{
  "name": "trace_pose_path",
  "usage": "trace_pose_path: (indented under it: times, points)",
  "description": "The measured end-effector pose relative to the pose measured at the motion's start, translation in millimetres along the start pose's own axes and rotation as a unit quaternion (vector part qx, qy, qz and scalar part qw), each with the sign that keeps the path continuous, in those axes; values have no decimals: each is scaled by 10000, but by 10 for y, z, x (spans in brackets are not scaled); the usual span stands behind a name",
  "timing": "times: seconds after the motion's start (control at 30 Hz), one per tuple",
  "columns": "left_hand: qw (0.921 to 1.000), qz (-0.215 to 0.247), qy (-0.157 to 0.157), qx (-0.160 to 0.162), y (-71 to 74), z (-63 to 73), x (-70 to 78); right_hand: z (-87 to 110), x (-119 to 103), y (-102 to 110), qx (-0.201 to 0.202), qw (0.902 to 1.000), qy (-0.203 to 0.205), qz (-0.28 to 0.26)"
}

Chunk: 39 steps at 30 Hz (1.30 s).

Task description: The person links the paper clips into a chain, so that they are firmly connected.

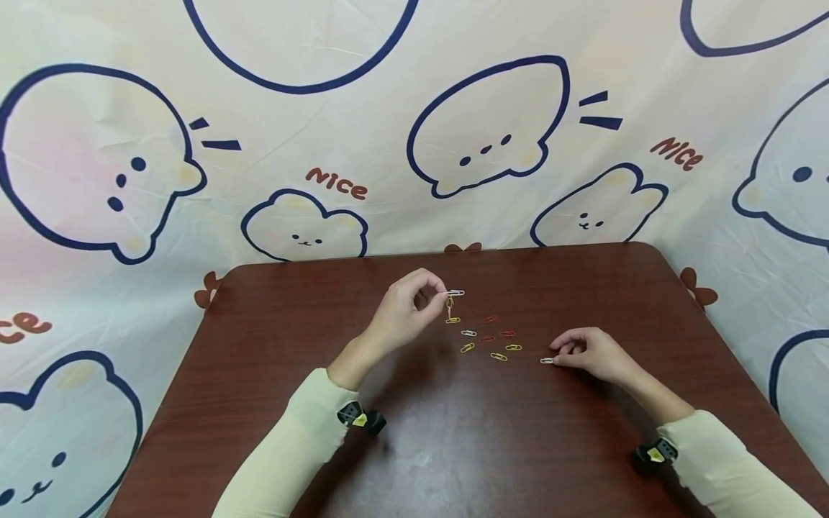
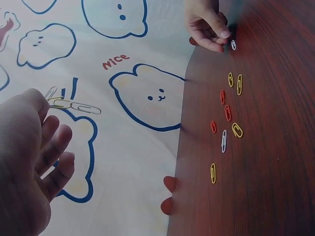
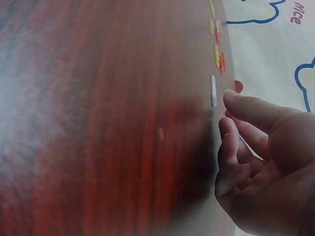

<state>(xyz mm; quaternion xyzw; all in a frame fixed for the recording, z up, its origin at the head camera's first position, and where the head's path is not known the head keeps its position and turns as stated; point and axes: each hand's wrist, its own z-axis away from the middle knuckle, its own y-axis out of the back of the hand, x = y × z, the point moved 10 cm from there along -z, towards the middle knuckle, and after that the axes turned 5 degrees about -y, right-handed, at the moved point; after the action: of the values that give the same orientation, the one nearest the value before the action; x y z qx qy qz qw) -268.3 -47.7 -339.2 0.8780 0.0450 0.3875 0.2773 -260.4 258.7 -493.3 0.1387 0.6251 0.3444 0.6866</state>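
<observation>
Up off the table, my left hand (image 1: pixel 414 306) pinches a small chain of paper clips (image 2: pixel 61 102) between thumb and forefinger. White and yellow clips show in it, and in the head view it hangs down from the fingertips. How the clips are linked is too small to tell. My right hand (image 1: pixel 592 352) is low over the table, fingers loosely bent, beside a white paper clip (image 1: pixel 547 360). The right wrist view shows that white clip (image 3: pixel 213 91) lying just off the thumb tip, with a gap between thumb and forefinger.
Loose paper clips lie between the hands on the brown table (image 1: pixel 440 460): red ones (image 1: pixel 508 333), several yellow ones (image 1: pixel 498 356) and a white one (image 1: pixel 469 333). A cartoon-print cloth (image 1: pixel 388 144) hangs behind the table. Each wrist wears a black strap with a camera.
</observation>
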Motion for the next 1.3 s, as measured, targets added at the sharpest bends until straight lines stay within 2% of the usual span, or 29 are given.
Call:
trace_pose_path:
  times: [0.53, 1.3]
  points:
    - [10000, -14, -39, 22, -26, -7, -4, -23, -93, -89, 296, 9984, 216, 426]
    - [9999, 3, -116, 45, -57, -21, -11, -16, -201, -136, 172, 9944, 378, 972]
